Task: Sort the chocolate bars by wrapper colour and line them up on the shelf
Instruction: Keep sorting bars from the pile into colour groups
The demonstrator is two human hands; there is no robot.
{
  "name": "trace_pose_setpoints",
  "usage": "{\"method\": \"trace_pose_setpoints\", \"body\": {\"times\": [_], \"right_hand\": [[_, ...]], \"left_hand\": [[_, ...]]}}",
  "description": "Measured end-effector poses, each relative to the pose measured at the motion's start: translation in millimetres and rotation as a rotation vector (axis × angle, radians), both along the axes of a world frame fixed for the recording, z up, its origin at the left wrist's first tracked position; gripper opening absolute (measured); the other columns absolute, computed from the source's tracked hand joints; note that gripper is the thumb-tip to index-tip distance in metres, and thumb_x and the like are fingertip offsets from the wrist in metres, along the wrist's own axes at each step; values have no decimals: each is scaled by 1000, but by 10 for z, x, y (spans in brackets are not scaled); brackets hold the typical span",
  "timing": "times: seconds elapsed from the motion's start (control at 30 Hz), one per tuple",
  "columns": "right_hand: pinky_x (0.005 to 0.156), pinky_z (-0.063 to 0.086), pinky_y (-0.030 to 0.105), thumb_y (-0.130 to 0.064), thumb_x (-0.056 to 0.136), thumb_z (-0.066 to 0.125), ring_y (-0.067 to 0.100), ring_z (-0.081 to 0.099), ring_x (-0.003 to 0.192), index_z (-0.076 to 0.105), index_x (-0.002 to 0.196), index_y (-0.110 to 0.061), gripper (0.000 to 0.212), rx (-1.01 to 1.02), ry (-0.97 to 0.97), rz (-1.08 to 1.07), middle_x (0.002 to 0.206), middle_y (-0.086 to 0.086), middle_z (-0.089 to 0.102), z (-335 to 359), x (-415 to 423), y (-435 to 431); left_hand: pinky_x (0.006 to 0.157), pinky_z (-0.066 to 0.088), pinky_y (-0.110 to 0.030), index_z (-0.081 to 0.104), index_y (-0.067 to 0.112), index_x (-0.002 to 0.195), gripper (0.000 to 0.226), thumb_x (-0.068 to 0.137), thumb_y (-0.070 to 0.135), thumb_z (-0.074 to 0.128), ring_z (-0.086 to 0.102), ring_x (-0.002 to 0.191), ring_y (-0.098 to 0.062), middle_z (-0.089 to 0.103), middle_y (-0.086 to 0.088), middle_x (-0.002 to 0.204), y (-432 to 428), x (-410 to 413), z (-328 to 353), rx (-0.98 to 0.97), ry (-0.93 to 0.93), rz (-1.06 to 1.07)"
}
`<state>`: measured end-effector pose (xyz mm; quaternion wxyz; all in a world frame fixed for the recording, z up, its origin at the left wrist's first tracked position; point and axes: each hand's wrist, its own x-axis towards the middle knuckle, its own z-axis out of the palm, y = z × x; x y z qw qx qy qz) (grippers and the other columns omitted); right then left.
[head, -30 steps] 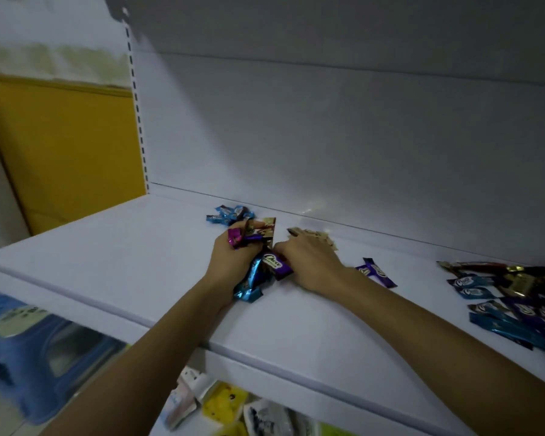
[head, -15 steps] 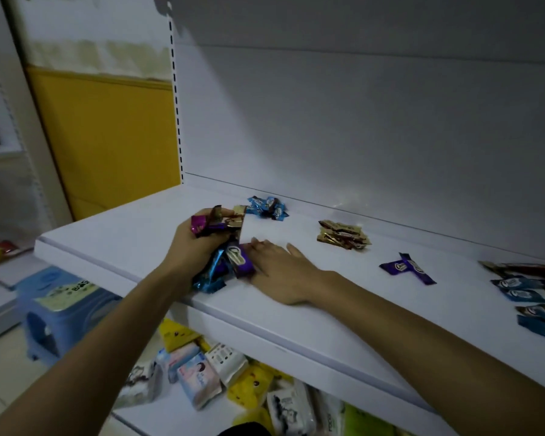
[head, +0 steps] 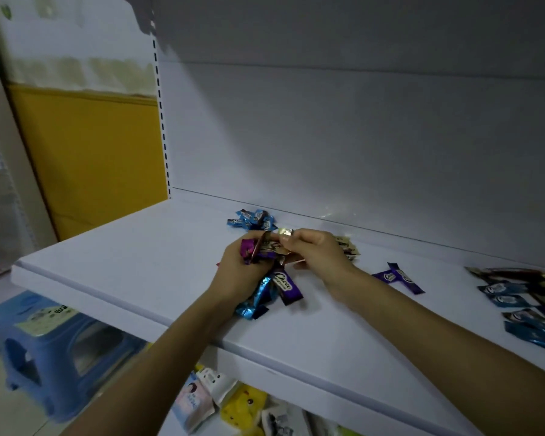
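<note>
While mixed bunch of bars is clutched in closed left hand over white shelf, sorting step is judged under way. Blue pile lies just behind grip; gold pile just right of it, partly hidden; purple pair further right; unsorted heap well right. Gold bar is pinched by right hand fingertips, being pulled from bunch. Next move judged: gold bar to be freed, laid on gold pile.
</note>
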<state>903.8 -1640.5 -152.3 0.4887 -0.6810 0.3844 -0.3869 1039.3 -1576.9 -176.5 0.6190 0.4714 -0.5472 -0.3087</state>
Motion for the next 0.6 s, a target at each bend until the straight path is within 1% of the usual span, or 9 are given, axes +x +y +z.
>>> {"method": "trace_pose_setpoints", "body": {"times": [0.07,0.17,0.23,0.27,0.33,0.37,0.43,0.53,0.6], "right_hand": [[60,47,21,-22,92,60,6,60,59,68,81,-18,14,50,-24,-78,76,-3,65,-11,-88,-50],[46,44,21,-20,93,59,8,47,47,66,96,-10,13,226,-228,-231,67,1,54,53,-210,-223],[40,43,19,-19,94,58,11,44,46,61,93,-8,11,311,-331,-305,63,3,49,141,-301,-362],[40,45,20,-18,95,57,13,46,48,58,91,-8,11,339,-356,-337,64,5,50,175,-345,-420],[48,51,25,-15,97,52,15,55,53,56,90,-6,13,380,-370,-388,69,7,58,206,-414,-502],[52,52,25,-15,98,50,16,59,56,56,89,-5,14,397,-364,-400,73,9,61,204,-431,-523],[53,53,26,-16,98,50,17,61,58,56,90,-3,17,403,-309,-376,76,11,65,194,-416,-510],[55,54,27,-36,92,60,17,64,59,61,99,-7,30,338,-98,-212,79,8,70,136,-315,-394],[57,54,28,-47,82,67,12,66,62,65,95,-14,36,245,72,-60,78,2,72,81,-228,-282]], "left_hand": [[72,54,-19,66,22,102,36,86,-9,57,70,85,-10,73,3,91,-85,-98,-18,4,-43,16],[68,52,-14,64,29,98,43,85,-11,56,68,86,-4,72,12,89,-178,-136,-59,47,-65,30],[66,52,-12,64,28,97,43,86,-12,55,68,88,-1,73,15,88,-212,-127,-81,71,-8,39],[66,52,-12,64,28,97,42,86,-11,55,68,88,0,74,14,89,-221,-121,-86,81,14,42],[64,51,-11,64,28,98,41,87,-10,54,68,86,2,73,15,87,-227,-117,-89,100,22,35],[63,51,-10,64,28,98,40,87,-10,54,68,85,3,73,18,86,-227,-120,-87,105,21,30],[63,51,-11,65,28,100,40,88,-9,55,68,86,0,73,19,86,-238,-122,-85,110,22,28],[65,53,-13,65,33,103,44,88,-8,56,68,88,-2,73,16,91,-234,-126,-70,97,26,25],[66,54,-16,65,36,102,49,87,-10,55,69,86,-4,73,13,89,-227,-125,-72,79,21,32]]}}
